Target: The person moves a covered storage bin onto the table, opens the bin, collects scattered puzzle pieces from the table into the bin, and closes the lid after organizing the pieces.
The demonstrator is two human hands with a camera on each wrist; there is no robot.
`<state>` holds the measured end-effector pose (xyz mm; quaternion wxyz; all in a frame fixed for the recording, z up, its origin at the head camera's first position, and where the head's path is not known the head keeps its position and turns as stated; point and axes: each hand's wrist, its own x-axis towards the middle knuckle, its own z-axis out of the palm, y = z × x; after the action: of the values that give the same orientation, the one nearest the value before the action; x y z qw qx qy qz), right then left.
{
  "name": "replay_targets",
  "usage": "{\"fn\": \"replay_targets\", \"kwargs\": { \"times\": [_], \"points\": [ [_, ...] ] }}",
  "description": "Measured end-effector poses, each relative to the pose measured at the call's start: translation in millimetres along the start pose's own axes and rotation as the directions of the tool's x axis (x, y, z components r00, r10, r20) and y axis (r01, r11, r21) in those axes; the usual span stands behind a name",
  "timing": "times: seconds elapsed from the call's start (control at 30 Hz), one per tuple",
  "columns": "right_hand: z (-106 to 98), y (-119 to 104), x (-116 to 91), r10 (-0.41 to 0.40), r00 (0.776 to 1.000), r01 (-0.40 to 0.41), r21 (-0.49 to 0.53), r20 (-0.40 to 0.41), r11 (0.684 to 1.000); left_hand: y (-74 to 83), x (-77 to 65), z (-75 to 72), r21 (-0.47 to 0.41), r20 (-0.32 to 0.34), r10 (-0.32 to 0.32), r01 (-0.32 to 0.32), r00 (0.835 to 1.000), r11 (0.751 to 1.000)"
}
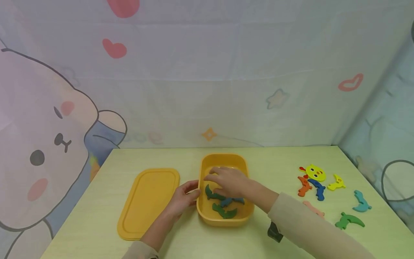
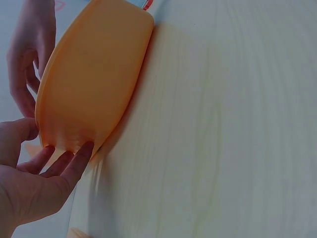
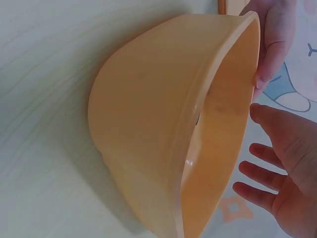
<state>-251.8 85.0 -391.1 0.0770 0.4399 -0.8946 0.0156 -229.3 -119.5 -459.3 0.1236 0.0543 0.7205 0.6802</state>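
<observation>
An orange plastic box [image 1: 226, 221] stands on the table with several crocodile-shaped pieces inside, green [image 1: 224, 211] and blue [image 1: 227, 202] among them. My left hand [image 1: 184, 198] holds the box's left side, thumb at the rim and fingertips against the outer wall, as the left wrist view shows. Above the box, my right hand [image 1: 229, 181] reaches over the opening and hides part of the inside. Its fingers [image 3: 260, 173] are spread apart with nothing between them in the right wrist view.
An orange lid [image 1: 148, 201] lies flat left of the box. Loose pieces lie at right: orange [image 1: 304, 187], dark blue [image 1: 318, 189], yellow [image 1: 337, 182], teal [image 1: 361, 202], green [image 1: 349, 220] and pink [image 1: 313, 208], with a yellow face-shaped piece [image 1: 315, 173]. A printed cloth [image 1: 226, 90] hangs behind.
</observation>
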Motion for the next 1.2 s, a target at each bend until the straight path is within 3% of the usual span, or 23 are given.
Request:
{"fn": "replay_targets", "kwargs": {
  "times": [0.33, 0.5, 1.2],
  "points": [
    [-7.9, 5.8, -7.2, 0.053, 0.997, -0.056, 0.064, 0.052, 0.996, 2.1, -0.6, -0.2, 0.013, 0.003, -0.011, 0.011, 1.000, 1.000],
    [-15.8, 10.9, -14.0, 0.084, 0.994, -0.087, 0.047, 0.066, 0.995, 1.2, 0.1, -0.2, 0.010, -0.001, -0.012, 0.012, 1.000, 1.000],
    [-45.2, 36.6, -48.7, 0.045, 0.997, -0.050, -0.088, -0.059, 0.995, 1.0, -1.8, 1.2, 0.012, -0.016, -0.011, 0.011, 1.000, 1.000]
  ]
}}
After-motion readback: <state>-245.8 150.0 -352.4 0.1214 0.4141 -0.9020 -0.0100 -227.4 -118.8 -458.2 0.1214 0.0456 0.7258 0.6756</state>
